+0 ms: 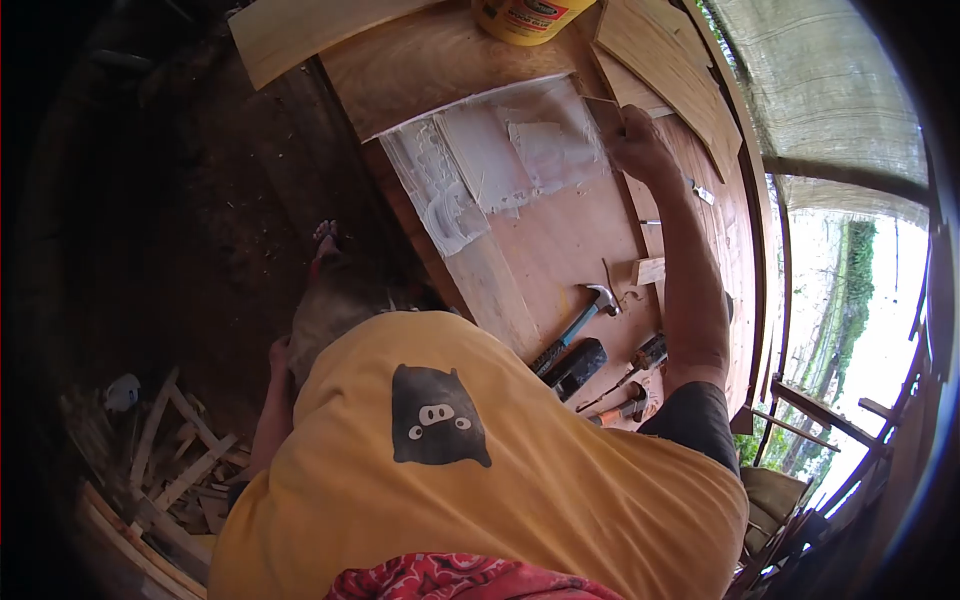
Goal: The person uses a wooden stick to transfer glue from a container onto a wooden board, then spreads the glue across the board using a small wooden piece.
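Note:
My right hand (638, 148) is closed on a thin flat spreader (603, 118), at the right edge of a patch of white glue (540, 140). The glue coats part of a wooden panel (570, 225) and the upper part of a paler strip (490, 280) beside it. My left hand (281, 352) hangs low at the left by my leg; its fingers are mostly hidden. A yellow glue tub (528, 20) stands at the top of the work surface.
On the panel near my body lie a claw hammer (580, 325), a black block-shaped tool (578, 368) and an orange-handled hammer (625, 405). Thin boards (675, 70) lie upper right. Wood scraps (190, 450) cover the floor lower left.

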`<state>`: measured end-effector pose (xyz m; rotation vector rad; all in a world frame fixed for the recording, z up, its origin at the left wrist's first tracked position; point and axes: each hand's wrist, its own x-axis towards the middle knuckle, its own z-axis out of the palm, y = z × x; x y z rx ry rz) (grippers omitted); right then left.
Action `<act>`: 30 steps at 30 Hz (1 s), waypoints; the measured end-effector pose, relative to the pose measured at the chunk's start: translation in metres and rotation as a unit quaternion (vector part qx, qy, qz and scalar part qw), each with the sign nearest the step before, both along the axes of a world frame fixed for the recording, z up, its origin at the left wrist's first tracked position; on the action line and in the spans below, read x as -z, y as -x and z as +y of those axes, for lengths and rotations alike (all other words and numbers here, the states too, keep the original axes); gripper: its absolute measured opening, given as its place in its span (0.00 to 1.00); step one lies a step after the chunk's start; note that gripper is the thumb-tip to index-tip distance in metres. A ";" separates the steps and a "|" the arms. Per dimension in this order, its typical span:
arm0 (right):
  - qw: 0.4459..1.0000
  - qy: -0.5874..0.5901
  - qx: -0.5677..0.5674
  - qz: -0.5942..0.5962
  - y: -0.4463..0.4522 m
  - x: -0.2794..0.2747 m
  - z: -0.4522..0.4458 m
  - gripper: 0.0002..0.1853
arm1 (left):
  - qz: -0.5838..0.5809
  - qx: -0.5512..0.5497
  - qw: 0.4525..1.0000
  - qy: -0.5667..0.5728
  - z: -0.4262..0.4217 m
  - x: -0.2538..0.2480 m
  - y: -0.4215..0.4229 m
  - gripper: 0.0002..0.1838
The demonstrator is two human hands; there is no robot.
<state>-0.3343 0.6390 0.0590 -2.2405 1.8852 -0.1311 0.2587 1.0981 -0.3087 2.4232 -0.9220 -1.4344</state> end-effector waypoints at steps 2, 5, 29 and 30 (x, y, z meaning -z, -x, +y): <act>0.999 -0.018 0.033 0.019 -0.002 0.007 -0.018 0.17 | 0.015 0.001 1.000 -0.009 -0.015 -0.001 -0.008 0.23; 0.997 0.018 0.067 0.021 -0.043 -0.013 -0.028 0.16 | 0.006 0.051 0.998 -0.038 -0.041 0.018 -0.034 0.23; 0.999 -0.013 0.044 0.022 -0.069 0.016 -0.078 0.13 | 0.043 0.168 0.985 -0.009 -0.301 0.034 -0.131 0.21; 0.998 0.006 0.033 0.054 -0.056 0.022 -0.078 0.13 | 0.026 0.187 0.982 -0.012 -0.301 0.027 -0.126 0.21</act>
